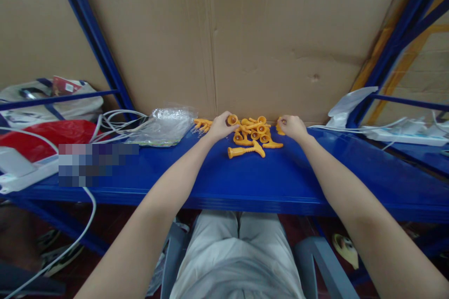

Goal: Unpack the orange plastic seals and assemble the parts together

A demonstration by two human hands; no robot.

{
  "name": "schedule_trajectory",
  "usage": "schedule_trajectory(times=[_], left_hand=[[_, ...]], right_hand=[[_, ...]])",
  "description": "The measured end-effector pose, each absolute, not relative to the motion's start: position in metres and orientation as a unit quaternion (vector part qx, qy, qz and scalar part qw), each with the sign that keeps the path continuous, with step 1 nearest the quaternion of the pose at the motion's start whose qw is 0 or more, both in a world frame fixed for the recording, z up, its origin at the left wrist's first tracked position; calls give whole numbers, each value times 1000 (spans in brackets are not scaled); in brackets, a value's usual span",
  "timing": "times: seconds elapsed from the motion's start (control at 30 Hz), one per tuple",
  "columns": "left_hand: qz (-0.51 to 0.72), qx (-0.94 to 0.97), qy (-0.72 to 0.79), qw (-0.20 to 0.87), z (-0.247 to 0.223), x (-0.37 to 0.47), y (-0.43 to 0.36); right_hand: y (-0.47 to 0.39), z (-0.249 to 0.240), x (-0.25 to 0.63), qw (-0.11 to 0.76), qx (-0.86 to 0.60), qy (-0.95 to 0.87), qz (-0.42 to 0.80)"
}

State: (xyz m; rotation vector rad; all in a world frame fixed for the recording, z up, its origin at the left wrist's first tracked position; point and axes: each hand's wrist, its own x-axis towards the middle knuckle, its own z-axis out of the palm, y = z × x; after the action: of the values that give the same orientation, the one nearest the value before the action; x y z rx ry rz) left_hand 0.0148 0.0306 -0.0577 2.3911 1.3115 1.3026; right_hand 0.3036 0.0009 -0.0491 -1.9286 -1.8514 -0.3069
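Note:
My left hand (221, 127) is closed around a yellow hammer-shaped plastic part, whose round hollow end (232, 120) shows beside the thumb. Between my hands lies a pile of similar yellow parts (261, 129), several with open cup ends facing me. One whole part (246, 150) rests in front of the pile, its curved head to the right. My right hand (293, 126) has its fingers pinched at another yellow piece (279, 126), mostly hidden by them. More yellow pieces (202, 124) and tiny silvery bits (199, 132) lie left of my left hand.
The blue tabletop (273, 177) ends against a tall cardboard sheet (266, 46). Clear plastic bags (166, 126), white cables (122, 117) and a red bag (66, 133) are at left. A white power strip (403, 136) lies right. Blue posts (94, 37) frame both sides.

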Motion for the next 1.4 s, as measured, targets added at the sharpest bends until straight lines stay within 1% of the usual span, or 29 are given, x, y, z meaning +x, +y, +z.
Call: schedule_trajectory(times=[0.07, 0.2, 0.27, 0.37, 0.47, 0.57, 0.67, 0.77, 0.93, 1.1, 1.2, 1.3, 1.4], left_hand=[[466, 779, 412, 81, -57, 20, 29], [523, 755, 388, 82, -53, 29, 24], [533, 751, 379, 89, -53, 33, 21], [513, 771, 364, 103, -56, 37, 20], [474, 799, 359, 90, -60, 40, 18], [444, 824, 348, 52, -60, 41, 14], [424, 843, 332, -6, -58, 41, 8], [383, 864, 323, -57, -57, 40, 3], [296, 900, 289, -136, -61, 38, 10], [256, 908, 277, -183, -65, 38, 17], [256, 898, 293, -207, -62, 39, 15], [286, 876, 302, -244, -57, 36, 10], [306, 862, 302, -268, -54, 33, 7]], right_hand=[[3, -51, 295, 202, -676, -702, -91], [6, -59, 280, 142, -627, -766, -34], [7, -62, 277, 135, -613, -778, -25], [7, -63, 278, 141, -609, -781, -15], [7, -62, 282, 178, -607, -775, -9], [6, -59, 281, 268, -597, -756, -5], [2, -55, 271, 373, -550, -747, 26], [-5, -51, 256, 437, -477, -759, 78], [-12, -51, 237, 448, -387, -792, 149], [-11, -56, 232, 445, -386, -785, 191], [-8, -54, 234, 444, -415, -761, 226], [-5, -50, 238, 462, -438, -730, 250], [-6, -47, 242, 454, -440, -720, 288]])
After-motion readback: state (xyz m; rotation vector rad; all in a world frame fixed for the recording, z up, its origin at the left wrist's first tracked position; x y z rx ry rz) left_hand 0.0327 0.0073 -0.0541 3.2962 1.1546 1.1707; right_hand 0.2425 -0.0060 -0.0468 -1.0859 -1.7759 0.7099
